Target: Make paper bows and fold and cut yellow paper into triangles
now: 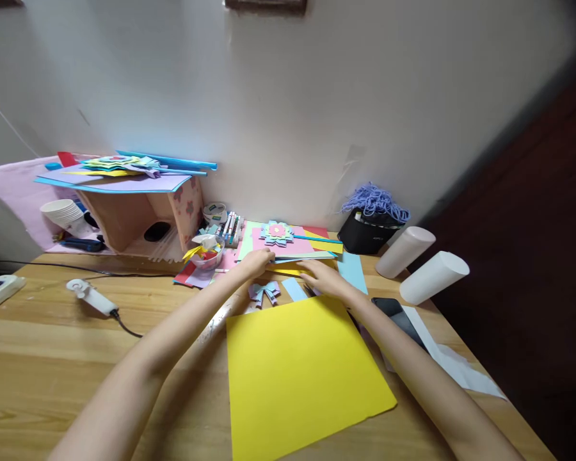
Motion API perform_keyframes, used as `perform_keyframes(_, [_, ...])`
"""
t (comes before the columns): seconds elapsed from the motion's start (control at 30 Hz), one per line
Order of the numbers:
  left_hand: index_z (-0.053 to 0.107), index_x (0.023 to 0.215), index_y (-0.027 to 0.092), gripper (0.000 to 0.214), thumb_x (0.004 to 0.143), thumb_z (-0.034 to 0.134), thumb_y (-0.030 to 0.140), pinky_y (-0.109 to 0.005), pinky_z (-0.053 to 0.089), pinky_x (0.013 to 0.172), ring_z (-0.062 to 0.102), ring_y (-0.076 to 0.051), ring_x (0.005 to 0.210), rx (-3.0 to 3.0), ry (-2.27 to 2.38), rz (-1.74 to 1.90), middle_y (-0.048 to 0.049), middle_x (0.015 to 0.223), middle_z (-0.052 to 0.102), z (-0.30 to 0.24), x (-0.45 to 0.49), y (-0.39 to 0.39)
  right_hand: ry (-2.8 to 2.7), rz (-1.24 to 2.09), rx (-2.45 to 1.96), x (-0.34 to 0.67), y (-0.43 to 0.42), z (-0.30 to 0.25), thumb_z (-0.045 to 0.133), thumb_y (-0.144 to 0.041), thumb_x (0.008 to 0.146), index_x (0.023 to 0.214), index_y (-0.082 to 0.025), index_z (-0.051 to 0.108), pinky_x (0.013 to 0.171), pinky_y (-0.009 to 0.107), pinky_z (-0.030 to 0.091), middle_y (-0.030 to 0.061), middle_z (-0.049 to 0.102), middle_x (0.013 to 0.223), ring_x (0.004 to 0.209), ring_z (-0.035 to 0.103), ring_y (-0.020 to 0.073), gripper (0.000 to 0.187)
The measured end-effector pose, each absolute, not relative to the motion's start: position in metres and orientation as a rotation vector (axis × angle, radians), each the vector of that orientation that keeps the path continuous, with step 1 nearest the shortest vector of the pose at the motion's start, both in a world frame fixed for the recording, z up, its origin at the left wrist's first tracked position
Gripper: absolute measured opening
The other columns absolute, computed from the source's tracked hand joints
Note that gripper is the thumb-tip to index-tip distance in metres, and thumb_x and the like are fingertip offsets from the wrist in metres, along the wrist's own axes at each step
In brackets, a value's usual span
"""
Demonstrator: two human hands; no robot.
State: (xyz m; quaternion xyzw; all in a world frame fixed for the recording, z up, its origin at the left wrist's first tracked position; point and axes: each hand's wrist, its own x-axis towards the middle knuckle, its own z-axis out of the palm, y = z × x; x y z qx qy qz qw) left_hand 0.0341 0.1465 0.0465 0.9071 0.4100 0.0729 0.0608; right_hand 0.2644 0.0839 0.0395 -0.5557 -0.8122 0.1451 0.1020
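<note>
My left hand (pixel 258 261) is closed at the front left edge of a stack of coloured paper (pixel 249 242), its fingertips bent over the sheets. On the right, my right hand (pixel 322 276) reaches to the front edge of the same stack with its fingers apart, close to the yellow sheet at the bottom. A layered paper flower (pixel 277 233) with a blue stick (pixel 317 239) lies on top of the stack. Between my forearms lies a large yellow sheet (pixel 307 378). A folded paper bow (pixel 264 292) and a light blue strip (pixel 294 289) are just behind it.
At left stands a box shelf (pixel 187 205) with papers on its top. A tub of scraps (pixel 208 253) and several markers (pixel 230 225) sit near the stack. At right are a black bag with purple yarn (pixel 372 230), two white rolls (pixel 434 277) and a phone (pixel 398 317).
</note>
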Motion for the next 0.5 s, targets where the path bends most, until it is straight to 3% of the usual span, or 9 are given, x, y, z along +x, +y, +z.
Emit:
perform_keyframes(0.13, [0.059, 0.100, 0.015, 0.030, 0.092, 0.032, 0.026, -0.027, 0.043, 0.086, 0.057, -0.018, 0.100, 2.676, 1.260, 0.342, -0.0113, 0.115, 0.056, 0.058, 0.000, 0.096, -2.130, 0.451, -1.876, 0.316, 0.034, 0.036, 0.039, -0.037, 0.087, 0.111, -0.012, 0.058, 0.084, 0.034, 0.047, 0.0148, 0.063, 0.113, 0.102, 0.060, 0.0250, 0.039])
perform_keyframes(0.23, [0.055, 0.107, 0.018, 0.033, 0.093, 0.028, 0.033, -0.031, 0.043, 0.089, 0.055, -0.018, 0.103, 2.465, 1.279, 0.490, -0.0086, 0.112, 0.058, 0.056, -0.034, 0.040, -1.700, 0.692, -2.035, 0.340, 0.000, 0.020, 0.051, -0.049, 0.077, 0.102, -0.014, 0.061, 0.072, 0.029, 0.050, 0.0109, 0.069, 0.097, 0.088, 0.064, 0.0237, 0.044])
perform_keyframes(0.37, [0.051, 0.114, 0.021, 0.031, 0.090, 0.040, 0.035, -0.036, 0.038, 0.097, 0.050, -0.021, 0.112, 2.381, 1.199, 0.485, -0.0086, 0.120, 0.055, 0.033, -0.064, -0.015, -1.559, 0.869, -2.015, 0.336, -0.023, 0.007, 0.058, -0.050, 0.069, 0.103, -0.012, 0.060, 0.054, 0.025, 0.045, 0.0076, 0.068, 0.080, 0.073, 0.063, 0.0213, 0.051])
perform_keyframes(0.5, [0.044, 0.124, 0.018, 0.056, 0.076, 0.061, 0.040, -0.042, 0.036, 0.099, 0.046, -0.027, 0.116, 2.376, 1.294, 0.511, -0.0126, 0.125, 0.051, 0.012, -0.069, -0.027, -1.559, 0.724, -2.038, 0.318, -0.023, 0.004, 0.067, -0.045, 0.060, 0.096, -0.013, 0.062, 0.050, 0.025, 0.041, 0.0022, 0.062, 0.067, 0.064, 0.059, 0.0189, 0.048])
